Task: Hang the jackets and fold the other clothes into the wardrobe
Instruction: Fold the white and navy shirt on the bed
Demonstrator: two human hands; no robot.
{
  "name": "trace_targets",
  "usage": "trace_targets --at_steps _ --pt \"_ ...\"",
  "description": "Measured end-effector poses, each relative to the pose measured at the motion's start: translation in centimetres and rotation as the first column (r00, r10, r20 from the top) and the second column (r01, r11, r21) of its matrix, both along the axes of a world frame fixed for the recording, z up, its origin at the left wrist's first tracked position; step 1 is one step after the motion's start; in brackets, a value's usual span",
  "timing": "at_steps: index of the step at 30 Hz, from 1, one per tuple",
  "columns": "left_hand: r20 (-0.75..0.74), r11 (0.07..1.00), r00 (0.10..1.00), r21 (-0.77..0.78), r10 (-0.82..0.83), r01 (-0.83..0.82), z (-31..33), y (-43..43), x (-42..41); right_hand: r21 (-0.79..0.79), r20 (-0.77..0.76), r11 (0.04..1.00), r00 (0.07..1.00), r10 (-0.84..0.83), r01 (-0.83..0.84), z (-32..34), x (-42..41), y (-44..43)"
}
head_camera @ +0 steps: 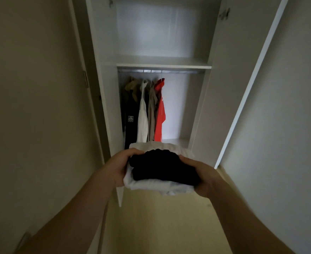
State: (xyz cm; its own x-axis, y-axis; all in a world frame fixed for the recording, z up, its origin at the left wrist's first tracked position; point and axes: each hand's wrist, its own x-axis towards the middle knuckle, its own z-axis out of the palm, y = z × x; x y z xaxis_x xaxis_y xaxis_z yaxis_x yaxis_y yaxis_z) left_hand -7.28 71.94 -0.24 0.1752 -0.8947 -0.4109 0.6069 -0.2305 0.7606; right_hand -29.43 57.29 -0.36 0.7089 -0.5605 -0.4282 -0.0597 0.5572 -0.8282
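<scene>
- Head view looks straight into the open wardrobe (160,33), which fills the upper middle of the frame, with its doors (233,92) swung wide to either side.
- Four jackets hang from the rail (178,71) just under the shelf (163,63). They are bunched at the left of the hanging space: a dark jacket (130,114), a white jacket (142,118), a grey-beige jacket (152,114) and a red jacket (160,116), each touching the next.
- The hanging half of the job looks done, as far as this view reaches.
- In the lower middle of the frame a folded stack is held up in front of the wardrobe, a black garment (162,166) lying on a white garment (151,186). Neither rests on any surface; both are above the pale floor (160,220).
- The left hand (120,168) grips the stack's left edge, thumb over the top onto the black cloth. Its fingers are hidden beneath.
- The right hand (205,177) clasps the right edge the same way, thumb on top and fingers tucked out of sight under the white layer.
- No folded clothes show inside yet — the shelf shows only its own white surface, and so does the bottom board (176,141) to the right of the jackets.
- My judgement is that these two pieces are folded and only their placing is left, on the shelf or the bottom board.
- Whether more clothes wait out of frame cannot be told.
</scene>
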Motion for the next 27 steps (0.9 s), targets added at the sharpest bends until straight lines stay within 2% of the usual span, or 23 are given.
trace_targets --at_steps 3,6,9,14,19,24,27 --pt "0.030 1.000 1.000 -0.005 0.001 0.000 0.9 -5.8 3.6 0.085 0.042 0.996 0.998 0.037 -0.041 0.3 3.2 -4.3" --pt "0.042 1.000 0.999 0.010 0.002 -0.003 1.4 -11.6 7.2 0.048 0.044 0.999 0.999 0.018 -0.020 0.3 6.9 -9.5" --pt "0.031 1.000 0.999 0.005 0.013 -0.013 2.0 -17.4 11.0 0.048 0.151 0.999 0.989 -0.006 -0.002 -0.2 10.8 -15.6" --pt "0.035 0.993 0.994 -0.070 0.102 -0.099 4.5 -27.6 17.8 -0.038 0.194 0.999 0.981 0.011 -0.003 1.2 18.3 -26.8" --pt "0.170 0.981 0.968 -0.085 0.186 -0.174 9.2 -36.8 23.8 -0.214 0.279 0.973 0.960 -0.029 0.091 6.6 25.8 -38.1" --pt "0.352 0.928 0.859 -0.105 0.372 -0.358 14.7 -44.0 30.2 -0.419 0.270 0.897 0.963 -0.026 0.142 13.1 34.2 -46.3" --pt "0.454 0.850 0.723 -0.191 0.520 -0.492 17.6 -47.6 34.2 -0.534 0.273 0.830 0.962 -0.012 0.162 15.7 39.8 -49.8"
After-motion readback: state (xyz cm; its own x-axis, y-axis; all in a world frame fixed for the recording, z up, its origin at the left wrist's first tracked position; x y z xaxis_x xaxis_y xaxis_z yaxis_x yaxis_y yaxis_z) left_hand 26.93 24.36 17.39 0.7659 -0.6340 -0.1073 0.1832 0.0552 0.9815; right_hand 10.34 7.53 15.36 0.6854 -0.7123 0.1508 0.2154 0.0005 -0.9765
